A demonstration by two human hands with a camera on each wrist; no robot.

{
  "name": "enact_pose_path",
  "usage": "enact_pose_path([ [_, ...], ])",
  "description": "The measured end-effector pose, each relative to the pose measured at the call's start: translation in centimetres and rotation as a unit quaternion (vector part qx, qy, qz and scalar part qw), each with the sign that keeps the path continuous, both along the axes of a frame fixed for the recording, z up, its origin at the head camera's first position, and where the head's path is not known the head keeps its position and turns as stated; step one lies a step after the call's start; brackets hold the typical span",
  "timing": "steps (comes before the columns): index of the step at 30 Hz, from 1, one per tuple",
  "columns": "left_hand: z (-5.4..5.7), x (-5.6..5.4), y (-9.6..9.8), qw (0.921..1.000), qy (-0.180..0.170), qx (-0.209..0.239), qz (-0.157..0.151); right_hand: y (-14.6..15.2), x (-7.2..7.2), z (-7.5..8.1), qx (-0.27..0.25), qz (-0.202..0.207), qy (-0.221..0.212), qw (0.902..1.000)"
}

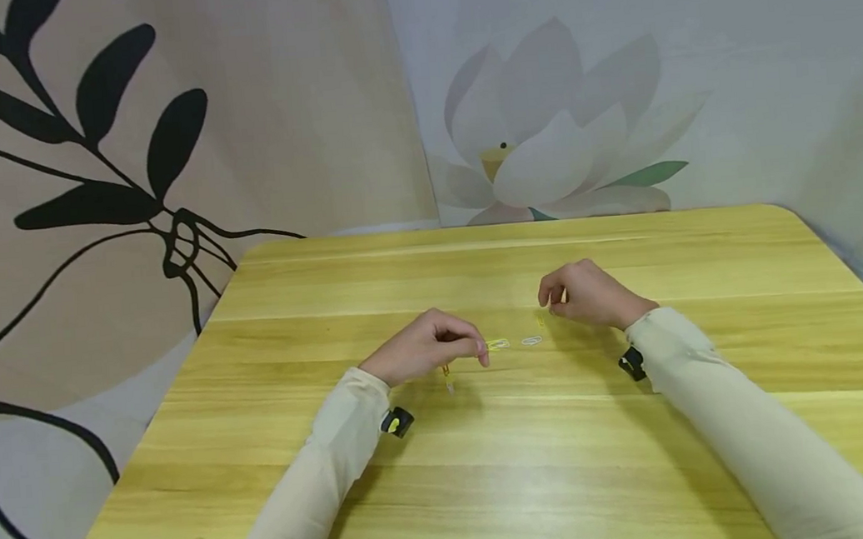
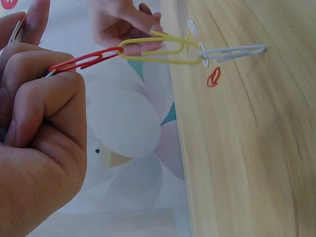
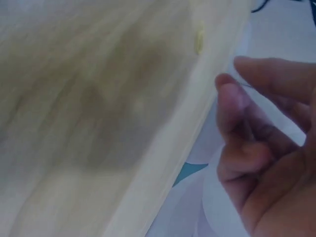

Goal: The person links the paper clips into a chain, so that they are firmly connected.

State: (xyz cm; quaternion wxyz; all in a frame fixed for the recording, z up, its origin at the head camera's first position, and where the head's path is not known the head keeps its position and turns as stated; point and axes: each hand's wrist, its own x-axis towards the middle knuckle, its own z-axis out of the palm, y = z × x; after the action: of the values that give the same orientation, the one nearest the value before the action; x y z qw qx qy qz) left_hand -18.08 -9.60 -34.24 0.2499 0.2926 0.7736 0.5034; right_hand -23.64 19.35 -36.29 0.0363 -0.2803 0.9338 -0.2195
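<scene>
Head view: two bare hands are held above a wooden table [image 1: 536, 479], with loose paper clips [image 1: 531, 341] lying between them.
Left hand [image 1: 425, 349]: fingers are curled, grasping a chain of red, yellow and white clips [image 2: 160, 59] that dangles over the table; a pale clip [image 2: 19, 30] is pinched at the fingertips.
Right hand [image 1: 591, 296]: thumb and fingertip are brought close; a thin line shows between them, but whether a clip is grasped cannot be told.
Loose clips: a yellow clip [image 1: 540, 320] lies near the right fingertips; a red clip [image 2: 213, 77] lies near white ones.
Linking: probably best done with the chain steadied, one loop presented clear, and no wire forced.
</scene>
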Motion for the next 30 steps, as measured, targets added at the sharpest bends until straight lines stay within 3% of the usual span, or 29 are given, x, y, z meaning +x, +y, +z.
enact_pose_path([
  [5, -0.1, 0.1, 0.0, 1.0, 0.0, -0.004, 0.003, -0.7, -0.4, -0.9, 0.043, 0.016, 0.008, 0.9989],
  [12, -0.3, 0.1, 0.1, 1.0, 0.004, -0.002, 0.001, -1.5, -0.7, -1.7, 0.064, 0.025, 0.008, 0.9976],
  [19, -0.4, 0.0, 0.1, 1.0, 0.005, -0.003, -0.005, -1.6, -1.1, -1.7, 0.077, 0.06, 0.011, 0.9952],
  [23, -0.2, 0.1, 0.1, 1.0, 0.007, -0.004, -0.004, -1.8, -1.4, -1.4, 0.087, 0.077, -0.014, 0.9932],
  [30, -0.2, 0.0, 0.3, 0.9999, 0.012, -0.006, -0.008, -1.6, -1.3, -1.3, 0.082, 0.07, -0.033, 0.9937],
])
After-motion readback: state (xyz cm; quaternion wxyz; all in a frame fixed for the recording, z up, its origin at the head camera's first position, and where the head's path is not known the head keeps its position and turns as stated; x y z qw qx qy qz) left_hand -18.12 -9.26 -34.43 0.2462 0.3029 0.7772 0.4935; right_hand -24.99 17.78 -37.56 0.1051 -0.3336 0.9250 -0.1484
